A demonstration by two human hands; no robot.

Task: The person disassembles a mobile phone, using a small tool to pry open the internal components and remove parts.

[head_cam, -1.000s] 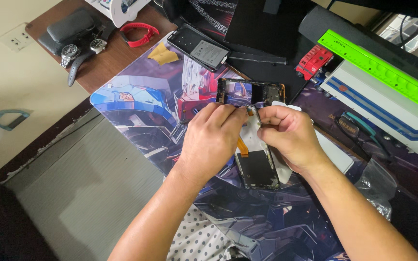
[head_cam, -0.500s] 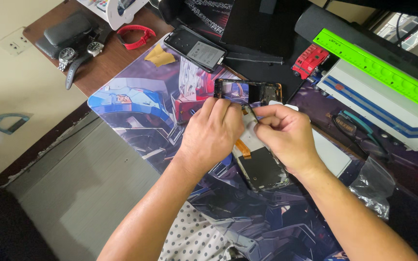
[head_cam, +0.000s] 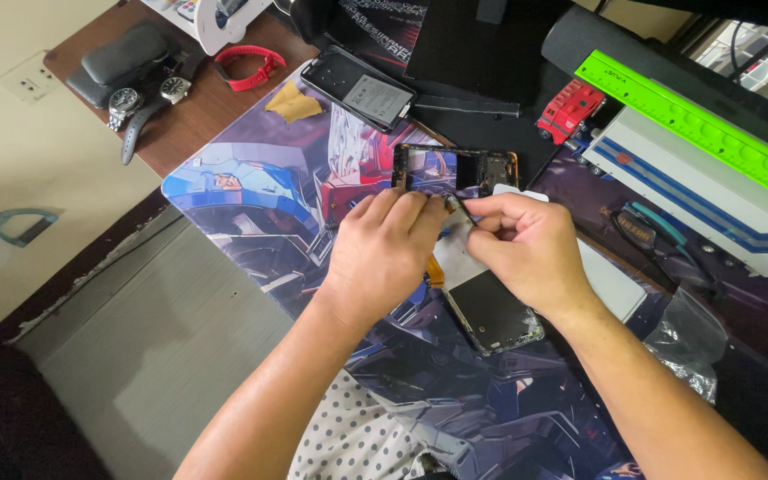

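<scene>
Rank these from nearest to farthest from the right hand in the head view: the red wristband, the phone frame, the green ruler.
From the right hand:
1. Phone frame, just above the fingertips.
2. Green ruler, upper right.
3. Red wristband, far upper left on the wooden desk.

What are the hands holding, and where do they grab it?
The right hand pinches a small thin part by its near end, by the open phone frame. The left hand presses down beside it; its grip is hidden.
</scene>
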